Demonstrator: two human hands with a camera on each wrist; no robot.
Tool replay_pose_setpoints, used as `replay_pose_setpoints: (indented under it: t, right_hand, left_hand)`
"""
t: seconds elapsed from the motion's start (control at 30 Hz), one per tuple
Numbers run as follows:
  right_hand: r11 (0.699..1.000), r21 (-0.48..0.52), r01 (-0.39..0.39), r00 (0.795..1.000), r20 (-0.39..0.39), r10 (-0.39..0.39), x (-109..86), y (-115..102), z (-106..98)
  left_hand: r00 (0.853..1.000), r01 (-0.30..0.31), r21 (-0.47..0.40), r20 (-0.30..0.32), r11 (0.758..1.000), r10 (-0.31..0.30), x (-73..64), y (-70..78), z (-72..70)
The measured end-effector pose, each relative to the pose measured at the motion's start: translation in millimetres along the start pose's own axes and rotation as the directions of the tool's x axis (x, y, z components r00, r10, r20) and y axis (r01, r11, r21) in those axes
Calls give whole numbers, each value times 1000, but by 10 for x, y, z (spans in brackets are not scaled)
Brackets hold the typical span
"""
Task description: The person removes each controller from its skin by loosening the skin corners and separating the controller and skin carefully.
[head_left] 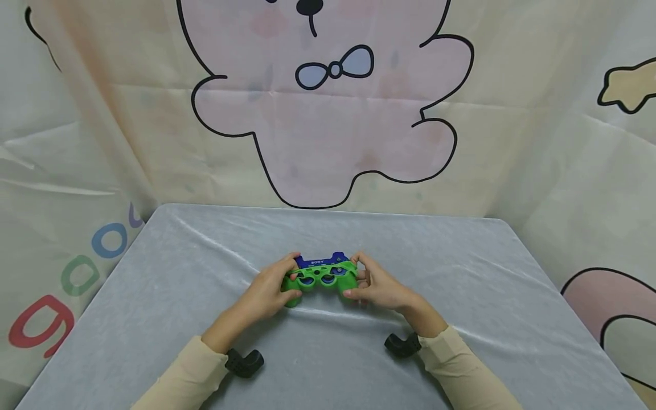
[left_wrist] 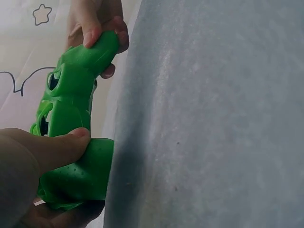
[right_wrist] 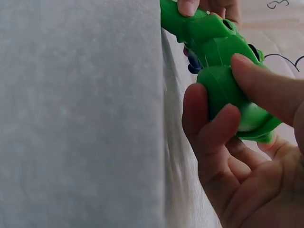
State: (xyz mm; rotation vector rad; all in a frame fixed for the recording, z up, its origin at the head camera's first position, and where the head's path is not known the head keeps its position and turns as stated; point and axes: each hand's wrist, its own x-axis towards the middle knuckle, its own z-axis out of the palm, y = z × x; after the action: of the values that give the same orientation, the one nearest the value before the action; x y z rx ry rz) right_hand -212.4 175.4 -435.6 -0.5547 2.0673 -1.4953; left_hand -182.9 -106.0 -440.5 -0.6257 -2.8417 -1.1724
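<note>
A game controller (head_left: 328,270) is held between both hands over the middle of the table. Its upper edge is dark blue, and a bright green silicone cover (left_wrist: 71,95) wraps its body and handles. My left hand (head_left: 269,287) grips the left handle, thumb on the front and fingers behind it. On the other side my right hand (head_left: 381,287) pinches the right handle, its thumb on the green cover. Curled fingers of the right hand (right_wrist: 251,175) show below that handle in the right wrist view. Most of the controller's back is hidden.
A grey cloth (head_left: 205,319) with soft creases covers the table. Behind it hangs a curtain (head_left: 328,131) printed with a pink cartoon animal. Black wrist devices (head_left: 245,363) sit at both sleeve cuffs.
</note>
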Motion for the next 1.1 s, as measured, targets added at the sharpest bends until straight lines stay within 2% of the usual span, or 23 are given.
replay_pose_setpoints:
  t: [0.2,0.4,0.53,0.73,0.93,1.1]
  right_hand:
    - [1000,21,7,999,-52,-6,13,14,32]
    - [1000,0,14,997,-75,-14,14,36,31]
    - [999,5,46,995,-86,-45,17,35,35]
    - [998,-24,66,985,-160,-69,20,-22,47]
    - [998,-1,65,993,-99,-65,5,5,14]
    - [999,9,46,995,-85,-45,-1,-4,21]
  left_hand:
    - [1000,-11,16,-17,1000,11,1,-13,-4]
    - [1000,-11,26,-24,1000,12,-3,-42,20]
    - [1000,9,12,-29,1000,-8,-3,-58,32]
    - [998,60,-3,-20,998,-60,8,-37,19]
    - [998,64,-21,6,998,-64,5,-3,12]
    - [998,63,-19,15,998,-63,9,1,9]
